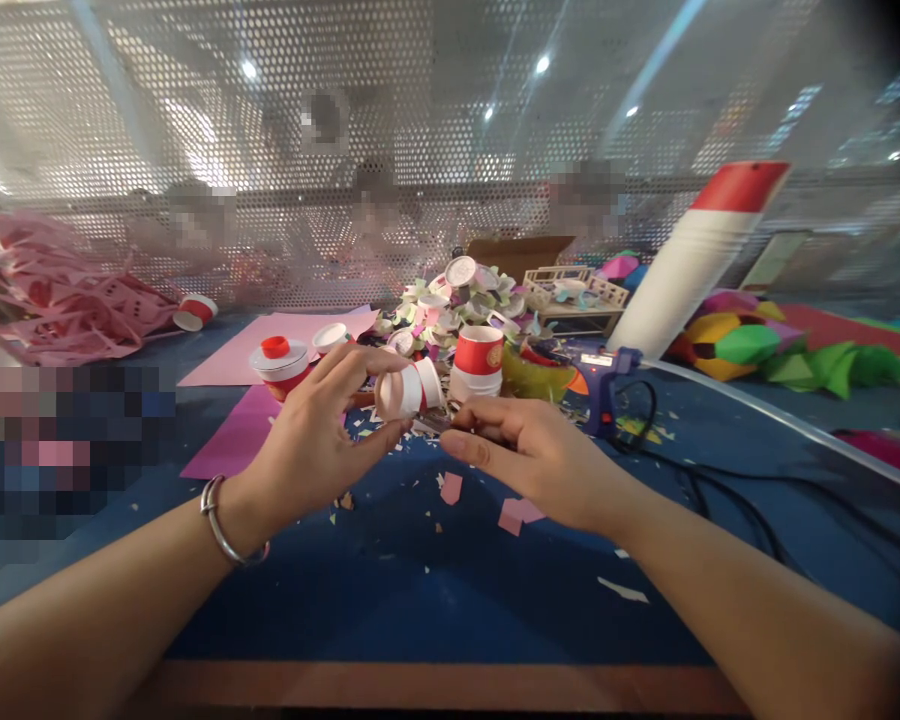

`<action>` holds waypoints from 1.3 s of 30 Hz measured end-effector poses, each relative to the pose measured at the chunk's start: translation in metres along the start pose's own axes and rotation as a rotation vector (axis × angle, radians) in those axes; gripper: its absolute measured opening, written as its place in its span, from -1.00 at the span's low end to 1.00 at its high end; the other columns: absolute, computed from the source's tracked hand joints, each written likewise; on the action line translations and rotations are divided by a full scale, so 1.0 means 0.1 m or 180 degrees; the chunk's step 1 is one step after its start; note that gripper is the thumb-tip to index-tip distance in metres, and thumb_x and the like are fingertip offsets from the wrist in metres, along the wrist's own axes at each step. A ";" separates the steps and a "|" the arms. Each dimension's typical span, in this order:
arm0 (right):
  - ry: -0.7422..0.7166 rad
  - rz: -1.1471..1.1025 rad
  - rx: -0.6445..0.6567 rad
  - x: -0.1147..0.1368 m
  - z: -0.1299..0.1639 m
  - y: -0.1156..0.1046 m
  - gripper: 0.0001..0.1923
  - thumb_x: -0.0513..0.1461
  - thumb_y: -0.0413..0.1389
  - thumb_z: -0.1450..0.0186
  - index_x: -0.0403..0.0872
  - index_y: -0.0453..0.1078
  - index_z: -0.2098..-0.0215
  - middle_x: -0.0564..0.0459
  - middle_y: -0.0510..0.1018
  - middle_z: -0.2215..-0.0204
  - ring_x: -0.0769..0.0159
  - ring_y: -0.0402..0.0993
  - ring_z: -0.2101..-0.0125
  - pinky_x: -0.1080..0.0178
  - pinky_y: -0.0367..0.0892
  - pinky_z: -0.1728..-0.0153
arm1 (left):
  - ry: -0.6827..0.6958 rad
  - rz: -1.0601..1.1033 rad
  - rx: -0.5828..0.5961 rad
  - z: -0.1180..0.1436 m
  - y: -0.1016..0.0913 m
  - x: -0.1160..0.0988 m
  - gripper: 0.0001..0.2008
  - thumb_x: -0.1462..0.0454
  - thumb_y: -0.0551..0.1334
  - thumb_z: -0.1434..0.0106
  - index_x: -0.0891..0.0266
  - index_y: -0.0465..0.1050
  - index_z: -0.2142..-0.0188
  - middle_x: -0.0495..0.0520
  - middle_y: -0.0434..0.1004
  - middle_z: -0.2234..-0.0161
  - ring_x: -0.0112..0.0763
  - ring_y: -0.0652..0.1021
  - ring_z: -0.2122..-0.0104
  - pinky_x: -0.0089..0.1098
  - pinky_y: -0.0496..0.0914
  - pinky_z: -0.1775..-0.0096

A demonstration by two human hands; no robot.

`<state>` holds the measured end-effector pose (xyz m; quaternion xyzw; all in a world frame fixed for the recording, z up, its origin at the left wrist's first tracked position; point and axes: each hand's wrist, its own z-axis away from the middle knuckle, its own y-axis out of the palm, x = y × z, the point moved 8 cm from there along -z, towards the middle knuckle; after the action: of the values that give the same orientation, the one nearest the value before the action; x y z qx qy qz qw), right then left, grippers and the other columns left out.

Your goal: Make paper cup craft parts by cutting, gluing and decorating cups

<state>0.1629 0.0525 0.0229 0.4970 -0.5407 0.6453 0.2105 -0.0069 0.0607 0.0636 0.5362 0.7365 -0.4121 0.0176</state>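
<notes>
My left hand [316, 440] grips a small white paper cup [409, 388] lying on its side, fingers wrapped over its top and thumb under it. My right hand [529, 445] is closed around a thin tool, probably scissors [436, 423], whose tip meets the cup's lower edge. A silver bangle [221, 520] circles my left wrist. Both hands hover over the blue table cover [420, 570], which is strewn with paper scraps.
A red and white paper cup [478, 362] stands behind the hands, beside a pile of cut cups and scraps [454, 300]. A blue glue gun [606, 385] with a black cord sits to the right. Pink sheets [270, 350], a tall cup stack [694, 260] and coloured paper shapes [750, 345] surround them.
</notes>
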 end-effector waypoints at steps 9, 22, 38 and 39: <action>-0.0210 -0.0241 -0.0177 0.05 -0.01 -0.11 -0.56 0.07 0.15 -0.37 -0.07 0.28 0.45 0.24 0.12 0.60 0.51 0.00 0.60 0.31 -0.11 0.61 | 0.0242 0.0210 0.0118 -0.01 0.04 -0.03 -0.54 0.40 0.35 -0.25 0.15 0.41 -0.13 0.19 0.46 -0.09 -0.17 0.47 -0.13 -0.16 0.59 -0.03; -0.0208 -0.0222 0.0011 0.04 -0.02 -0.06 -0.53 0.10 0.11 -0.40 -0.07 0.26 0.45 0.25 0.05 0.61 0.51 -0.07 0.61 0.29 -0.18 0.60 | 0.0672 0.0010 0.0295 0.00 0.06 -0.12 -0.61 0.38 0.32 -0.31 0.19 0.41 -0.12 0.23 0.47 -0.14 -0.17 0.48 -0.18 -0.09 0.49 -0.16; -0.0242 -0.0639 0.0383 0.10 0.01 0.02 -0.62 -0.01 0.12 -0.42 -0.08 0.32 0.45 0.22 0.22 0.62 0.49 0.05 0.60 0.32 -0.06 0.61 | 0.1183 0.0017 0.0419 0.01 0.01 -0.18 -0.62 0.40 0.36 -0.28 0.16 0.39 -0.06 0.21 0.53 -0.06 -0.21 0.52 -0.12 -0.10 0.48 -0.16; -0.0230 -0.0626 0.0406 0.10 0.01 0.02 -0.61 0.00 0.12 -0.41 -0.08 0.33 0.44 0.22 0.23 0.62 0.48 0.05 0.60 0.32 -0.07 0.61 | 0.1234 -0.0043 0.0439 0.01 0.00 -0.19 -0.61 0.40 0.35 -0.29 0.16 0.38 -0.07 0.22 0.53 -0.06 -0.20 0.53 -0.11 -0.09 0.50 -0.14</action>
<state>0.1570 0.0480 0.0306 0.5829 -0.4544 0.6363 0.2211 0.0006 0.0451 0.0719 0.6005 0.6996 -0.3507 -0.1640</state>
